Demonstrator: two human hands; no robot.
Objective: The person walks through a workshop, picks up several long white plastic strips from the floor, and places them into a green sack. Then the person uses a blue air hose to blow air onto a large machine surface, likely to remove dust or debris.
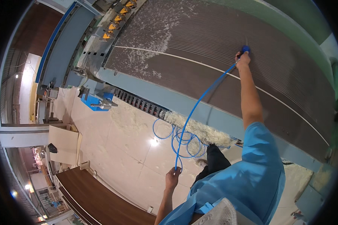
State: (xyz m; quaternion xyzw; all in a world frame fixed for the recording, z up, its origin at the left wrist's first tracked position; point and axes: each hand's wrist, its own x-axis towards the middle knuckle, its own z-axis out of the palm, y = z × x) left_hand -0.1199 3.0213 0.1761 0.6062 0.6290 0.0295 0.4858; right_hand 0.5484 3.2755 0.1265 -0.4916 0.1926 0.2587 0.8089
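Observation:
My right hand (244, 60) is stretched far out over a dark ribbed machine bed (199, 30), closed around a blue air blow gun (245, 49) with its thin nozzle pointing away from me. A blue air hose (199, 100) runs from the gun down across the bed's near edge to my left hand (172, 177), whose fingers are closed on it low by my side. Pale shavings (150, 48) lie scattered over the left part of the bed. A light strip (187, 59) crosses the bed lengthwise.
Loops of hose (189, 144) lie on the tiled floor beside a heap of shavings (199, 127) under the bed's edge. Left of the bed stands a machine head with yellow clamps (118, 18). A brown panel (105, 198) lies at the lower left, near a leaning board (64, 144).

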